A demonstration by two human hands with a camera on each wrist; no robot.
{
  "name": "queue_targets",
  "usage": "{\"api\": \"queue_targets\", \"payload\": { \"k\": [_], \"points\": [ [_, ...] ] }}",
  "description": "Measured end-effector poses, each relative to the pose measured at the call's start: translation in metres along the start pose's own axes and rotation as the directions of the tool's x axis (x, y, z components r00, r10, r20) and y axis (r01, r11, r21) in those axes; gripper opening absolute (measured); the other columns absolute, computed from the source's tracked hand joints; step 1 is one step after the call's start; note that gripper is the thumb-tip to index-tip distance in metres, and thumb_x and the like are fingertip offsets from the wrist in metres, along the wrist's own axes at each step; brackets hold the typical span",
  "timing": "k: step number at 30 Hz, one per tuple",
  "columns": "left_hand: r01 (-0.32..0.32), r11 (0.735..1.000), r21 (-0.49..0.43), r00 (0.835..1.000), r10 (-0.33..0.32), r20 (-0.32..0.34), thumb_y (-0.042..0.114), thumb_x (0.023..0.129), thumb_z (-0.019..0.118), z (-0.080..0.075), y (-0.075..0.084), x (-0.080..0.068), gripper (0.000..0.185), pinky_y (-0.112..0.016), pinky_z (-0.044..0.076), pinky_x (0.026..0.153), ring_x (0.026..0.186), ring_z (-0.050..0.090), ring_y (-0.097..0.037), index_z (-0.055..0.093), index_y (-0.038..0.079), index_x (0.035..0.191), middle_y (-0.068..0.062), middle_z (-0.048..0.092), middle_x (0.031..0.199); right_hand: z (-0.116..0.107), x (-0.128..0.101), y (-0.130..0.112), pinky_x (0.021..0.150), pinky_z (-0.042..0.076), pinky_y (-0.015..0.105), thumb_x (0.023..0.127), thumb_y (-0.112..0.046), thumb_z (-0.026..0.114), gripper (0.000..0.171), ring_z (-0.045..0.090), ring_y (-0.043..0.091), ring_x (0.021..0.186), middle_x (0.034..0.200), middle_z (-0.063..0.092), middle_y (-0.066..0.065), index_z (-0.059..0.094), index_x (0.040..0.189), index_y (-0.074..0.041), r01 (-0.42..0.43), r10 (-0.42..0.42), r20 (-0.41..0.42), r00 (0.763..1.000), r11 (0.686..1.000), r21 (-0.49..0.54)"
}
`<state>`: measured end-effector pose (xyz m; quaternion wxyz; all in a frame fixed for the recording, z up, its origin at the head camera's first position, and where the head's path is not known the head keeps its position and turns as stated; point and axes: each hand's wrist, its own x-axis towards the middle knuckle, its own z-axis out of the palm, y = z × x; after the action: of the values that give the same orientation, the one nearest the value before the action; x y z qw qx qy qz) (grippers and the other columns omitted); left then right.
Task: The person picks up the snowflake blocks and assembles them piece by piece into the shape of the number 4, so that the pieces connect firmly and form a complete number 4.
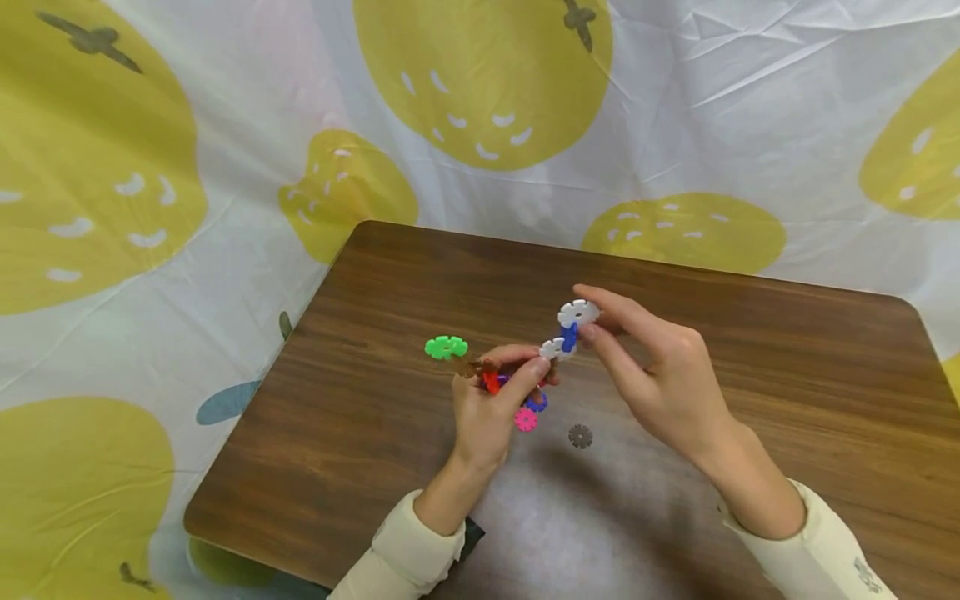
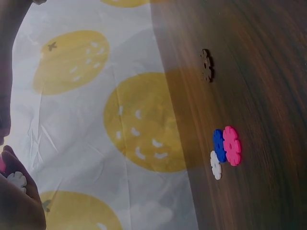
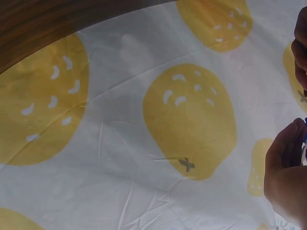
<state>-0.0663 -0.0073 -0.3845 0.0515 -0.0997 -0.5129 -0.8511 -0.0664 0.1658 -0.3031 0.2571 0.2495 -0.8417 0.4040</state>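
Observation:
In the head view both hands hold one chain of plastic snowflake discs (image 1: 557, 347) above a brown wooden table (image 1: 750, 350). My left hand (image 1: 517, 371) grips its lower end, where red (image 1: 491, 382), purple and brown discs show, with a green disc (image 1: 446, 347) sticking out to the left. My right hand (image 1: 588, 325) pinches the upper end at a white disc (image 1: 577, 313) and a blue disc (image 1: 569, 337). The left wrist view catches a white disc (image 2: 18, 180) by my fingers; the right wrist view shows fingers (image 3: 288, 158) at its right edge.
Loose on the table just under the left hand lie a pink disc (image 1: 526, 419) (image 2: 231, 145), a blue disc (image 1: 537, 403) (image 2: 219, 145) and a white disc (image 2: 215, 165). A dark grey disc (image 1: 580, 436) (image 2: 206, 65) lies alone. A white cloth with yellow fruit prints (image 1: 225, 208) surrounds the table.

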Motion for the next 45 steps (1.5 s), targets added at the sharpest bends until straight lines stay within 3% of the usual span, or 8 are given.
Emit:
{"api": "queue_targets", "payload": {
  "k": [10, 19, 26, 29, 32, 39, 43, 45],
  "points": [
    [0.018, 1.0, 0.01, 1.0, -0.018, 0.01, -0.001, 0.088, 0.075, -0.003, -0.001, 0.002, 0.03, -0.02, 0.061, 0.067, 0.072, 0.074, -0.008, 0.064, -0.024, 0.103, 0.006, 0.078, 0.086, 0.003, 0.002, 0.003, 0.081, 0.051, 0.009, 0.088, 0.005, 0.075, 0.044, 0.068, -0.007, 0.089, 0.092, 0.079, 0.003, 0.071, 0.129, -0.009, 0.003, -0.003, 0.018, 1.0, 1.0, -0.002],
    [-0.013, 0.999, 0.046, 0.999, 0.014, -0.031, -0.003, 0.087, 0.073, -0.006, 0.002, 0.005, 0.025, -0.02, 0.061, 0.067, 0.072, 0.072, -0.006, 0.066, -0.023, 0.101, 0.008, 0.078, 0.088, 0.001, -0.001, 0.005, 0.078, 0.051, 0.01, 0.089, 0.004, 0.074, 0.057, 0.071, 0.003, 0.085, 0.09, 0.078, 0.005, 0.062, 0.142, -0.011, -0.032, 0.032, 0.029, 0.999, 0.999, 0.024],
    [-0.035, 0.999, 0.03, 0.997, 0.037, -0.067, -0.003, 0.085, 0.073, -0.013, 0.006, 0.009, 0.026, -0.016, 0.055, 0.059, 0.066, 0.066, -0.006, 0.065, -0.023, 0.099, 0.008, 0.077, 0.085, -0.003, -0.007, 0.014, 0.101, 0.046, 0.01, 0.085, 0.007, 0.078, 0.059, 0.065, 0.004, 0.105, 0.108, 0.075, 0.01, 0.063, 0.14, -0.008, -0.081, 0.08, -0.047, 0.996, 0.997, -0.004],
    [-0.048, 0.998, 0.036, 0.996, 0.051, -0.07, -0.002, 0.085, 0.073, -0.015, 0.008, 0.01, 0.025, -0.016, 0.053, 0.058, 0.065, 0.065, -0.006, 0.065, -0.022, 0.098, 0.008, 0.077, 0.087, 0.0, -0.014, 0.025, 0.104, 0.041, 0.01, 0.082, 0.005, 0.081, 0.064, 0.062, 0.012, 0.109, 0.112, 0.071, 0.012, 0.062, 0.141, -0.009, -0.105, 0.103, -0.055, 0.993, 0.994, -0.036],
    [-0.062, 0.997, 0.04, 0.995, 0.065, -0.073, -0.003, 0.086, 0.072, -0.017, 0.01, 0.011, 0.025, -0.016, 0.051, 0.057, 0.065, 0.064, -0.005, 0.064, -0.023, 0.098, 0.008, 0.077, 0.087, 0.006, -0.024, 0.043, 0.105, 0.04, 0.014, 0.082, 0.0, 0.083, 0.07, 0.061, 0.021, 0.114, 0.119, 0.067, 0.013, 0.057, 0.147, -0.011, -0.159, 0.159, -0.002, 0.987, 0.984, -0.083],
    [-0.074, 0.997, 0.025, 0.993, 0.076, -0.09, -0.007, 0.086, 0.071, -0.021, 0.013, 0.011, 0.021, -0.017, 0.052, 0.056, 0.063, 0.064, -0.007, 0.064, -0.022, 0.1, 0.005, 0.077, 0.086, 0.028, -0.049, 0.084, 0.111, 0.044, 0.055, 0.089, -0.014, 0.081, 0.079, 0.053, 0.034, 0.135, 0.145, 0.055, 0.016, 0.041, 0.158, -0.012, -0.241, 0.264, 0.175, 0.948, 0.96, -0.143],
    [-0.07, 0.997, 0.036, 0.993, 0.073, -0.098, -0.005, 0.086, 0.071, -0.023, 0.015, 0.01, 0.02, -0.017, 0.053, 0.056, 0.064, 0.065, -0.008, 0.066, -0.019, 0.1, 0.004, 0.076, 0.083, 0.045, -0.059, 0.099, 0.112, 0.044, 0.058, 0.09, -0.016, 0.08, 0.077, 0.052, 0.038, 0.137, 0.148, 0.053, 0.019, 0.042, 0.156, -0.008, -0.247, 0.276, 0.23, 0.933, 0.958, -0.148],
    [-0.065, 0.997, 0.038, 0.992, 0.069, -0.102, -0.003, 0.086, 0.072, -0.023, 0.015, 0.01, 0.012, -0.017, 0.053, 0.056, 0.064, 0.066, -0.008, 0.072, -0.011, 0.095, 0.004, 0.076, 0.082, 0.054, -0.064, 0.105, 0.113, 0.044, 0.058, 0.091, -0.018, 0.08, 0.075, 0.053, 0.039, 0.136, 0.147, 0.053, 0.019, 0.043, 0.155, -0.005, -0.259, 0.289, 0.259, 0.921, 0.955, -0.146]
  ]
}}
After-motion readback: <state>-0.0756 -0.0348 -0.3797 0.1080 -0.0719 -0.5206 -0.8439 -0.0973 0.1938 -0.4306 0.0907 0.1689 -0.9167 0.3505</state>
